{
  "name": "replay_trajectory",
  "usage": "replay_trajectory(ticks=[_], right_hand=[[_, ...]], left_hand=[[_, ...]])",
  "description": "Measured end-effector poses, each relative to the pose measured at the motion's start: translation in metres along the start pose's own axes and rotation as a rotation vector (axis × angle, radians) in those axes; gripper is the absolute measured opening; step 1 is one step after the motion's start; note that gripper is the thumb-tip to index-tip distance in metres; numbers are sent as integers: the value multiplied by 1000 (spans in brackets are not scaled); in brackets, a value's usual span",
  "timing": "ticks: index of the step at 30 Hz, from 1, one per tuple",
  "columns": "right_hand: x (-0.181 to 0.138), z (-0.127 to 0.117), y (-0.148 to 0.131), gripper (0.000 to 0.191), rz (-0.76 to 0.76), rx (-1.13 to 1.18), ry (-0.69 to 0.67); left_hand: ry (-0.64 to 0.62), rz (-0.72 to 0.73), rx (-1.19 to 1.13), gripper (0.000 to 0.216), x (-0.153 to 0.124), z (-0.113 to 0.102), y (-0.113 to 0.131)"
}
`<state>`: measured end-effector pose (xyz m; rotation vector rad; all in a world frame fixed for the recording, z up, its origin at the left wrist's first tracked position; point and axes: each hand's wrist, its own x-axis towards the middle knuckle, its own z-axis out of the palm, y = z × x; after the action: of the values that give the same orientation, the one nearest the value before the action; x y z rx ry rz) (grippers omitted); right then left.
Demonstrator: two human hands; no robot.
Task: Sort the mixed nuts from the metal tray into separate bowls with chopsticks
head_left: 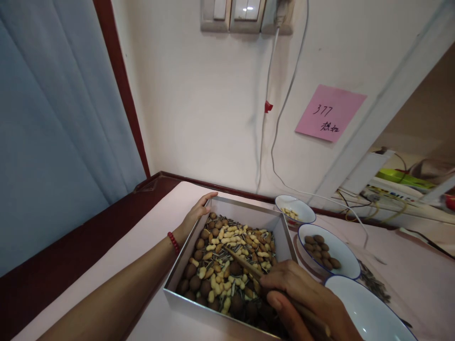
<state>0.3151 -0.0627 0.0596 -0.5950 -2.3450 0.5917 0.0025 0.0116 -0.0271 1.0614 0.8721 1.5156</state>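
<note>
A shallow white box (254, 213) holds a mix of peanuts in shells (232, 230), round brown nuts (195, 283), almond-like nuts and striped sunflower seeds. At its far left corner my left hand (196, 214) grips the wall, thumb and fingers at the rim; a red bead bracelet circles that wrist. Wooden chopsticks (245, 265) are clasped in my right hand (302, 293), over the box's near right side. Their tips point down among the peanuts near the middle. Whether the tips pinch anything cannot be made out. My right hand hides the box's near right corner.
Right of the box stand a bowl (300, 208) with peanuts, a bowl (346, 258) with oval brown nuts, and a nearer white bowl (366, 308). Loose sunflower seeds (375, 282) lie beside them. A white cable (320, 193) runs from the wall onto the pink-covered table.
</note>
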Motion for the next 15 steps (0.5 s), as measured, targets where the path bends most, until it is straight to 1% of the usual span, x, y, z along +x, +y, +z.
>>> replay_trajectory(ticks=[7, 11, 15], right_hand=[[0, 2, -2, 16, 17, 3, 38], [-1, 0, -3, 20, 33, 0, 53], [0, -9, -3, 15, -8, 11, 86]], left_hand=[[7, 19, 2, 50, -1, 2, 2], [9, 20, 3, 52, 1, 2, 0], [-3, -4, -5, 55, 0, 1, -1]])
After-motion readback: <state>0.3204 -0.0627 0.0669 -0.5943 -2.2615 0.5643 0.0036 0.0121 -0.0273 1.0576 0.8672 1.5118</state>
